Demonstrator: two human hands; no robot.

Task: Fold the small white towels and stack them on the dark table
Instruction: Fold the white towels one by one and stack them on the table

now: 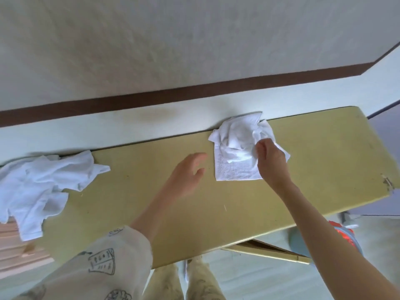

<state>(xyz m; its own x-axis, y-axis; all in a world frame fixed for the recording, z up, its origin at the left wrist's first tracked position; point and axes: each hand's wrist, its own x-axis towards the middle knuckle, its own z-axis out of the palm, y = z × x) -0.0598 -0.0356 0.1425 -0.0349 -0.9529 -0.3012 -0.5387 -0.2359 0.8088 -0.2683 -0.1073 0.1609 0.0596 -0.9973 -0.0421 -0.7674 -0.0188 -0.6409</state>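
My right hand (267, 156), right of centre in the frame, pinches the crumpled small white terry towel (236, 148) at its right edge; my left hand (189, 172) hovers spread and empty just left of it. The towel lies near the far edge of the long yellowish table (216, 213). I judge I should spread it flat, match the corners, then crease. A heap of white cloths (43, 182) waits at the frame's left.
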